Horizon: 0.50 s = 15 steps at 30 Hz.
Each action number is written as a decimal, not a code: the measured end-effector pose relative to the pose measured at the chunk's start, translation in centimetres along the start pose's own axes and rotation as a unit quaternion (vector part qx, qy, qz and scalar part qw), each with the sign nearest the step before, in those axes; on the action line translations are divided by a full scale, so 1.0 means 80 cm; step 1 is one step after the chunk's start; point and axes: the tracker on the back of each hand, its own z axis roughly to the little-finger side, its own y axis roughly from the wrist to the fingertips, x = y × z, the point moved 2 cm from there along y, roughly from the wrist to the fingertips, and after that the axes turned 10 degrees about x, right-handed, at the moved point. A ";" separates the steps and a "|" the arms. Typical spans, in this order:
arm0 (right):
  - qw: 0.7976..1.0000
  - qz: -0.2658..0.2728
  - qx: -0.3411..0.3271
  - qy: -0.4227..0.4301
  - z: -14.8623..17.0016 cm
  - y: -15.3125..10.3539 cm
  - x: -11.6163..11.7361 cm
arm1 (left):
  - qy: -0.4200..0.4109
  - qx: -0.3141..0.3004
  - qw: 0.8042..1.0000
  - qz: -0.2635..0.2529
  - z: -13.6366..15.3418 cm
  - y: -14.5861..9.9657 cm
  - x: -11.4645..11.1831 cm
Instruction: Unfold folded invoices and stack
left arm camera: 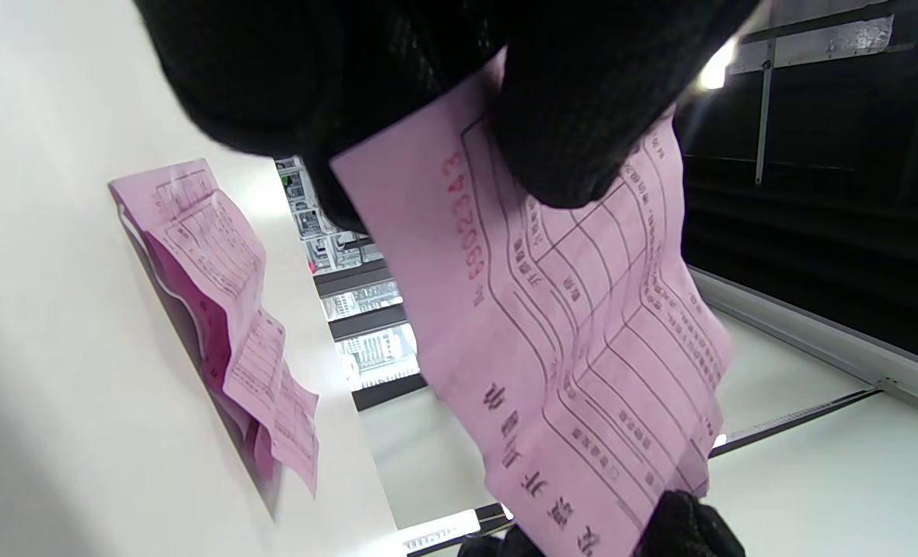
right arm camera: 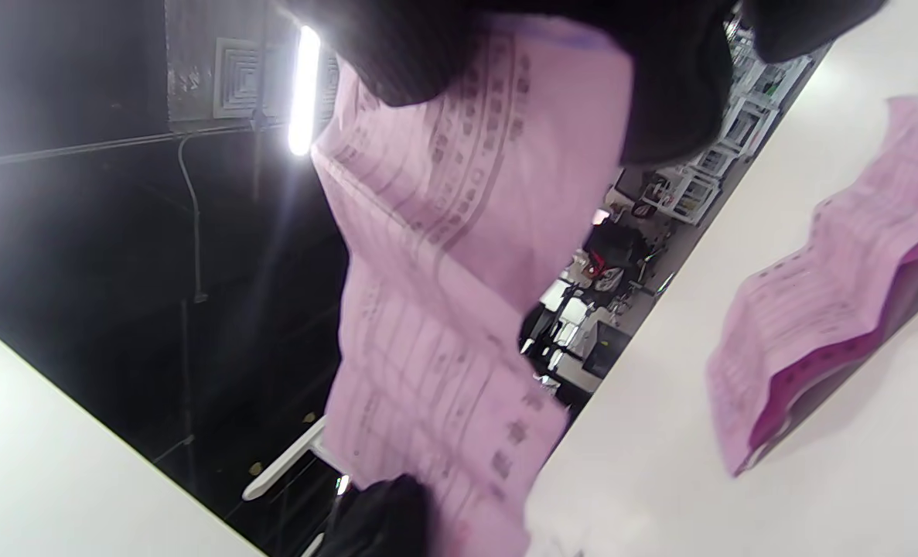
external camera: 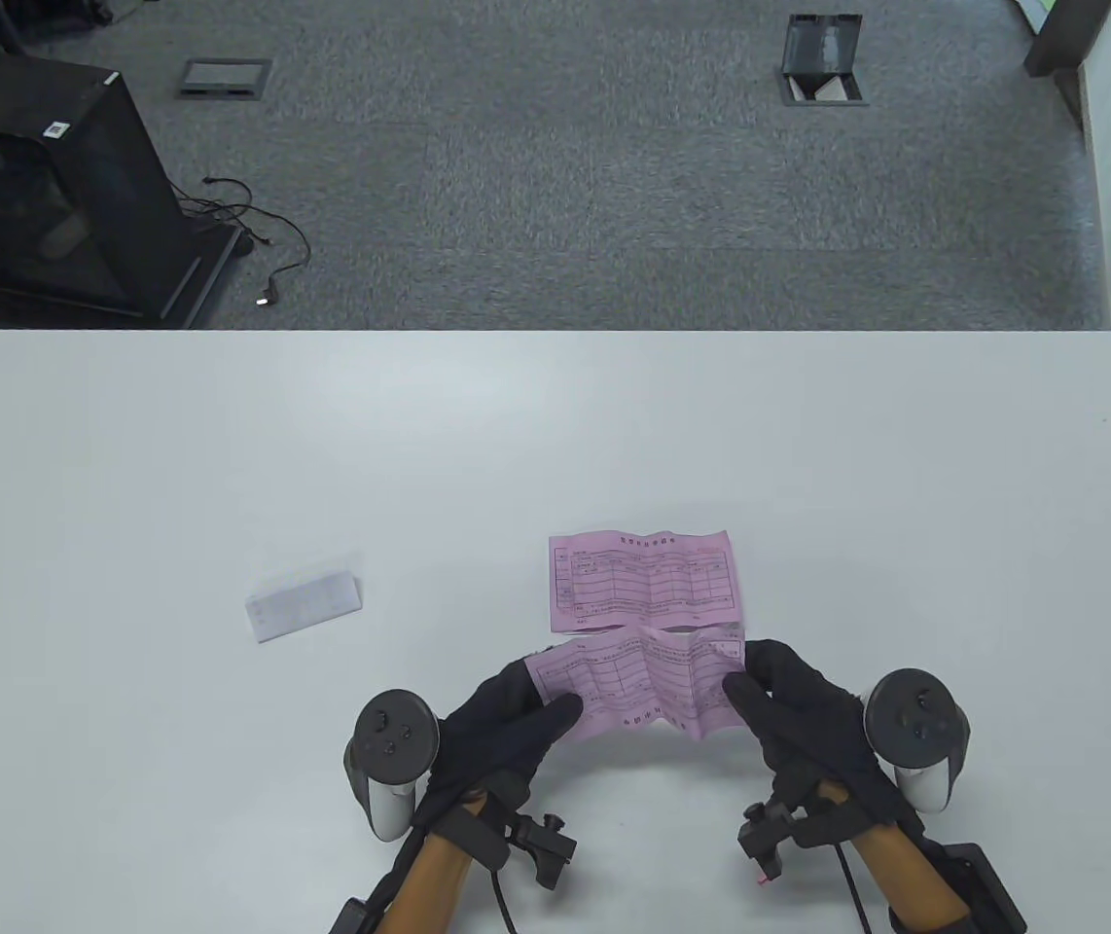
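I hold a pink invoice [external camera: 648, 686] spread open above the table's near edge. My left hand [external camera: 507, 720] pinches its left end and my right hand [external camera: 789, 715] pinches its right end. The sheet still shows creases; it also shows in the left wrist view [left arm camera: 567, 325] and in the right wrist view [right arm camera: 459, 255]. A second pink invoice [external camera: 646, 579] lies unfolded and wavy on the table just beyond the held one; it shows in the left wrist view [left arm camera: 226, 309] and in the right wrist view [right arm camera: 830, 309]. A folded white invoice [external camera: 304, 605] lies to the left.
The white table [external camera: 225, 467] reaches to a far edge, with grey carpet beyond it. A black cabinet [external camera: 40, 185] with cables stands on the floor at the far left.
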 end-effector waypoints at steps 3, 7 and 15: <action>1.000 0.017 0.015 -0.021 0.011 0.006 -0.002 | 0.013 0.014 1.000 -0.016 0.002 0.001 0.003; 0.998 0.020 0.039 -0.050 0.026 0.010 0.005 | 0.040 0.017 0.998 -0.044 0.001 0.002 0.003; 0.988 0.034 0.068 -0.135 0.044 0.015 0.014 | 0.139 0.057 0.986 -0.070 0.001 0.010 -0.004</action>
